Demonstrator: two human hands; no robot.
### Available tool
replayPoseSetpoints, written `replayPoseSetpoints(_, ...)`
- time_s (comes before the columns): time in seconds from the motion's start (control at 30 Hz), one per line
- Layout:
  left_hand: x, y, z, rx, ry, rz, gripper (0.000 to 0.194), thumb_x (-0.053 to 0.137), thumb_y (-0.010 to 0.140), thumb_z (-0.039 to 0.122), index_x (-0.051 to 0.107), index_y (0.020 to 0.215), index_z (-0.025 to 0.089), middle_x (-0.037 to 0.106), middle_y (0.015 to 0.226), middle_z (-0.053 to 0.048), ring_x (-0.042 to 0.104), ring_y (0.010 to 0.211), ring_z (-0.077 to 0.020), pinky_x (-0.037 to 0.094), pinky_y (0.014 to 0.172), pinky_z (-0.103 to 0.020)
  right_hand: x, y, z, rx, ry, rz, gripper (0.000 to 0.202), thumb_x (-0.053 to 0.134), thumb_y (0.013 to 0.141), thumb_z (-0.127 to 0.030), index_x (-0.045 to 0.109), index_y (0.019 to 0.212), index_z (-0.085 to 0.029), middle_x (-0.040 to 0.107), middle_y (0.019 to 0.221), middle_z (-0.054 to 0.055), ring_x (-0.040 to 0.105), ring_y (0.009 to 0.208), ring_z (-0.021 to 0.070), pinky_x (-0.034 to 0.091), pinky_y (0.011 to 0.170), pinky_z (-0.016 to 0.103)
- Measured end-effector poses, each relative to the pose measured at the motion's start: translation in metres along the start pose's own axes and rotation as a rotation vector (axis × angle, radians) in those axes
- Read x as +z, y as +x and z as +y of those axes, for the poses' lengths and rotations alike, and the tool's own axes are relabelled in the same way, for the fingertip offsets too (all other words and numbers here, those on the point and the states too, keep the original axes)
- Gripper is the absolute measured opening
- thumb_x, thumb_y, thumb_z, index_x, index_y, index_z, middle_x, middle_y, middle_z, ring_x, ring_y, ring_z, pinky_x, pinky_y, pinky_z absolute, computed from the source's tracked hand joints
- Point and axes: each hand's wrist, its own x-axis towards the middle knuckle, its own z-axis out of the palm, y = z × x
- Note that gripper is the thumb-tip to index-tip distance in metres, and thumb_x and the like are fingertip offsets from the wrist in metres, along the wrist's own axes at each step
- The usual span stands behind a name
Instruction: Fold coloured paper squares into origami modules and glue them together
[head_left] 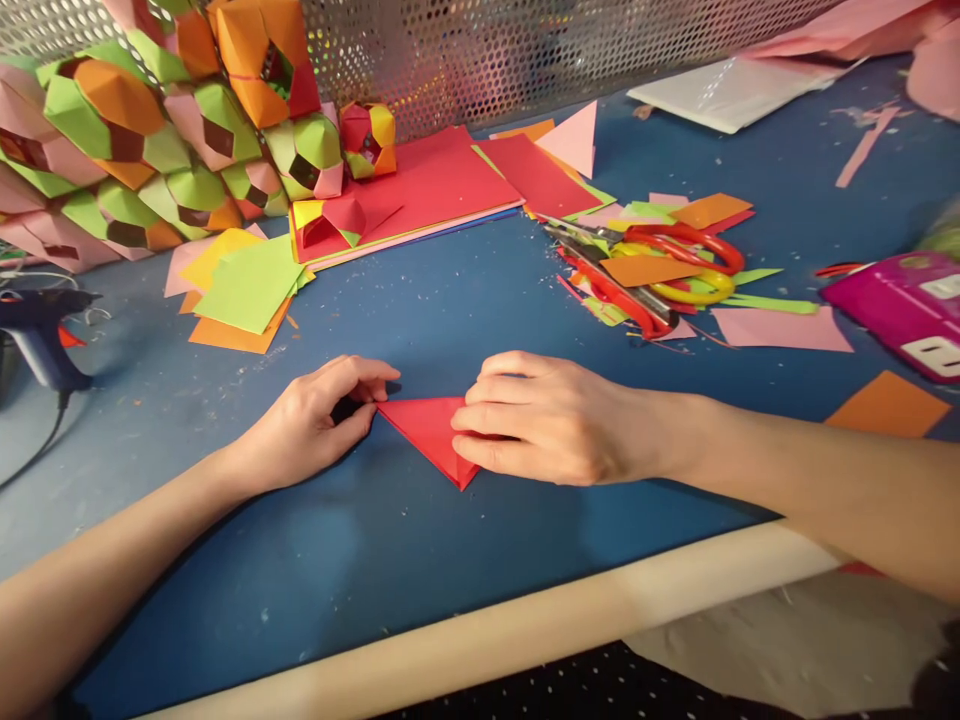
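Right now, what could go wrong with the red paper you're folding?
The red paper is pinned only by the right hand, with the left hand at its corner; it might slide, leaving a crooked crease. The right arm lies near the scissors and paper scraps, so it may knock them.

Left hand point(319, 425) pinches red paper point(431, 432) corner; right hand point(544, 420) presses it flat

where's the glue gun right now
In the head view the glue gun stands at the far left edge of the blue table, left of the left hand and below the stacked paper models.
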Motion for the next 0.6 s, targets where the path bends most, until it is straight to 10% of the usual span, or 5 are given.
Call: replayPoseSetpoints(0.6, 0.001, 0.001, -0.003, 0.006, -0.031, -0.011, 0.038, 0.049, 0.079, 0.009, 0.054, 0.114, 0.02, 0.063, 0.091, -0.002, 0.058, 0.081, -0.0118, 0.047, 0.076, -0.024, -0.004, -0.001, -0.003, 0.074, 0.148, -0.062, 0.025, 0.042, 0.091, -0.018, 0.065, 0.085, -0.025, 0.066, 0.082, 0.002, 0.056, 0.077, 0.0154, 0.044, 0.08, 0.04)
